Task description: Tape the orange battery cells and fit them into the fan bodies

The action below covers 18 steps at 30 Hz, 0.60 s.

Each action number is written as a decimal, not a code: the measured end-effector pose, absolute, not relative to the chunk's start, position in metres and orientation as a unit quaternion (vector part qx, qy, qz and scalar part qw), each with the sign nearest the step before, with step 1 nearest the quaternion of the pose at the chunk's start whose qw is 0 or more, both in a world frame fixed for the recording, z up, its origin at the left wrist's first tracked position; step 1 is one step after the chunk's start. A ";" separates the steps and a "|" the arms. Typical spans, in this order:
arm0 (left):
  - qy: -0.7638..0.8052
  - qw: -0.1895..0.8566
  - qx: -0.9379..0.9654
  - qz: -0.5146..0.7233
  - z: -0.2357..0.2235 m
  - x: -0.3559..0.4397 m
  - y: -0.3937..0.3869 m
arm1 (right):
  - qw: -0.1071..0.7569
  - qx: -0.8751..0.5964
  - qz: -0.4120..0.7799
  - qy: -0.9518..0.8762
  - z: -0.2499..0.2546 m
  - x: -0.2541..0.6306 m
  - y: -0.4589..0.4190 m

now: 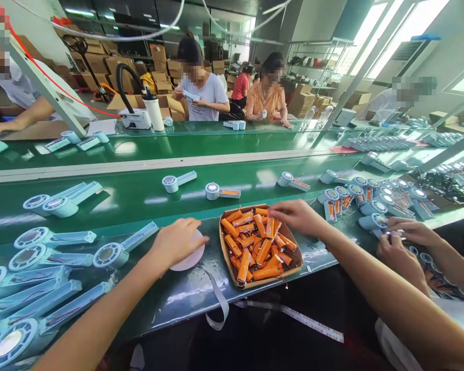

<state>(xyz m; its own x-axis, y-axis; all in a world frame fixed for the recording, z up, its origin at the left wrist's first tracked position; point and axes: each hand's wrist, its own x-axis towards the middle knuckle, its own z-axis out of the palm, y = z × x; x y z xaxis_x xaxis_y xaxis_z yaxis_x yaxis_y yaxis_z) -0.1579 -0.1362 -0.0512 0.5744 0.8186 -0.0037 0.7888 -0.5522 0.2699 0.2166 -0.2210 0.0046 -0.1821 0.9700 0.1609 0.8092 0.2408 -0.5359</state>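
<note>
The hands are well apart. The left hand (178, 239) lies palm down over a pale roll (189, 256), fingers slightly curled; whether they grip it I cannot tell. The right hand (296, 215) reaches to the far right edge of a cardboard box (277, 276), its fingertips bunched above the orange batteries (251, 242); whether they pinch one I cannot tell.

The batteries lie heaped at odd angles inside the box, between the two hands: directly under the right fingertips, and to the right of the left hand and the roll. The box sits at the near edge of the table (170, 306). A white strip (221, 304) curls over that edge just left of the box, and a marked strip (313, 323) hangs below it.

Left of the left hand lies a blue fan (110, 254), its handle pointing toward the wrist, with more fans crowded farther left. Beyond the box, a fan with an orange battery in its handle (212, 191) lies on the green belt (147, 203). To the right are many more fans, and a co-worker's hands (404, 247) at one of them. Across the belt, other people sit at work.
</note>
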 end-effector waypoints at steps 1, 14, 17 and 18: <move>0.437 0.089 0.893 0.056 -0.062 -0.181 -0.152 | 0.262 -0.583 0.201 -0.742 -0.003 0.223 -0.252; 0.359 0.005 0.928 0.096 -0.087 -0.217 -0.205 | 0.459 -0.493 0.302 -0.675 -0.050 0.128 -0.355; 0.323 0.012 0.940 0.109 -0.088 -0.235 -0.211 | 0.453 -0.501 0.314 -0.667 -0.047 0.132 -0.359; 0.311 0.008 0.942 0.127 -0.086 -0.238 -0.215 | 0.451 -0.509 0.318 -0.661 -0.046 0.133 -0.362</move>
<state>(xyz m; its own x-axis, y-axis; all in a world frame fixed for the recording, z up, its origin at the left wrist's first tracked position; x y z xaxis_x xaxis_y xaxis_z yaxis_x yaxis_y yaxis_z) -0.2385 -0.2146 -0.0859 0.7741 0.5883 0.2340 0.5840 -0.8062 0.0947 0.1328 -0.3620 -0.0464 -0.0758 0.9594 0.2716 0.3859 0.2794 -0.8792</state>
